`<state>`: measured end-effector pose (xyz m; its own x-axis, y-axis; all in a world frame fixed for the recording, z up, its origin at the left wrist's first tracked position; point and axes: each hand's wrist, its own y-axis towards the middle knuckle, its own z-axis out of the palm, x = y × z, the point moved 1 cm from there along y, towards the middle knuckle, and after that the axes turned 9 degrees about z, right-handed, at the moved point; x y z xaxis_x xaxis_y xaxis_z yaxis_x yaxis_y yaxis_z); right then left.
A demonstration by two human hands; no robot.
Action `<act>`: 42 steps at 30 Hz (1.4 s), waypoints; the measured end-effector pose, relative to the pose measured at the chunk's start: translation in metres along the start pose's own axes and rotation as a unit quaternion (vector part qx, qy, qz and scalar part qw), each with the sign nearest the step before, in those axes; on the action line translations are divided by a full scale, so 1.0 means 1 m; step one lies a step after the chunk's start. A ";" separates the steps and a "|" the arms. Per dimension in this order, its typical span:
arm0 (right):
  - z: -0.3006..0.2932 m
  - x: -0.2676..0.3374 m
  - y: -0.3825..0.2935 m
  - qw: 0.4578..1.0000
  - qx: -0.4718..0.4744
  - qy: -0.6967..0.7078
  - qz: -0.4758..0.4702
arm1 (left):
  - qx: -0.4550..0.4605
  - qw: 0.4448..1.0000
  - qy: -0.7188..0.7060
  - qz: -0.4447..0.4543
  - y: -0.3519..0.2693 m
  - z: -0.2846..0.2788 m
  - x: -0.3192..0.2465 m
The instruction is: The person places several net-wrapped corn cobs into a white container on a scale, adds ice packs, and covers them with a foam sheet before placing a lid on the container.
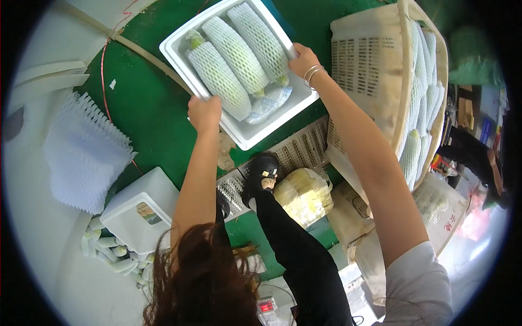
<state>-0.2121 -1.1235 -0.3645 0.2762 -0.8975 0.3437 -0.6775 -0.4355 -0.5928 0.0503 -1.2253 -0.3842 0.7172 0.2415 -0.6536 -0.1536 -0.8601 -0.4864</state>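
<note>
My left hand [205, 113] grips the near left rim of a white foam box [244, 140]. On the opposite rim, my right hand [304, 61], with bracelets at the wrist, has hold of the same box. The box is tilted in view and held over the green floor. Inside lie three long pale green vegetables [222, 79] side by side, each in a white foam net sleeve. A clear plastic pack with blue print [270, 105], perhaps an ice pack, rests beside their lower ends. My fingers are partly hidden by the rims.
At right stands a large plastic crate [363, 65] filled with sleeved vegetables [424, 93]. Below the box are a perforated metal strip [304, 142], my black clog [263, 173] and a taped yellow bundle [304, 195]. Foam netting [87, 155] and another white box [140, 208] lie left.
</note>
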 end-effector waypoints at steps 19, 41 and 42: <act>0.118 0.166 -0.171 0.986 0.018 0.108 -0.128 | -0.033 0.999 -0.023 -0.022 0.013 -0.263 0.109; 0.243 0.263 -0.128 0.984 -0.023 0.033 -0.173 | -0.023 0.988 -0.150 0.026 0.130 -0.305 0.200; 0.236 0.268 -0.121 0.983 -0.015 0.008 -0.185 | -0.026 0.993 -0.057 0.103 0.132 -0.308 0.196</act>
<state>0.1049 -1.3275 -0.3727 0.4971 -0.6772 0.5425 -0.5520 -0.7292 -0.4044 0.3801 -1.4301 -0.3983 0.5925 0.1046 -0.7987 -0.2518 -0.9178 -0.3070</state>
